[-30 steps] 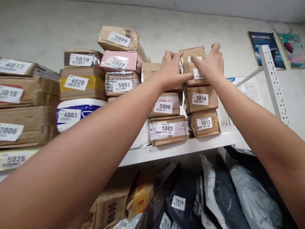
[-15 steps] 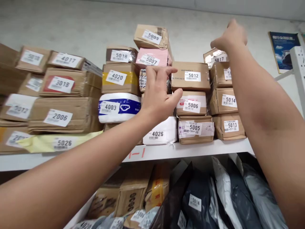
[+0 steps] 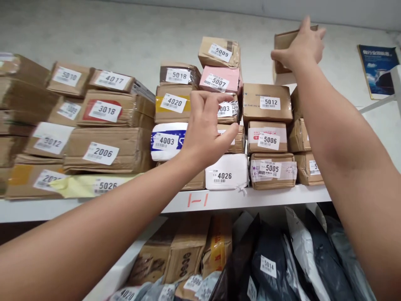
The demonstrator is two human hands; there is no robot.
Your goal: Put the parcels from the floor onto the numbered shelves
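High at the right, my right hand (image 3: 305,47) is closed around a small cardboard box (image 3: 281,41), thumb at its left side and fingers over its far side. The box is tilted above the right-hand stack, and my forearm hides part of that stack. My left hand (image 3: 208,129) hovers before the middle stacks, thumb and fingers apart, with nothing in it. Behind it are the box labelled 5003 (image 3: 234,109), the blue-and-white package labelled 4003 (image 3: 159,154) and the white package labelled 4026 (image 3: 213,184). The box labelled 5012 (image 3: 250,110) stands to its right.
Stacked, labelled boxes line the white shelf (image 3: 175,205), including 2006 (image 3: 128,144) and 5009 (image 3: 206,48). A yellow package (image 3: 78,186) lies at its left front. Below are more boxes and dark bags (image 3: 263,238). A poster (image 3: 377,62) hangs on the wall at right.
The small box at the top right has been tilted up off its stack in my right hand. My left hand stays in front of the middle stacks, while the view has shifted left.
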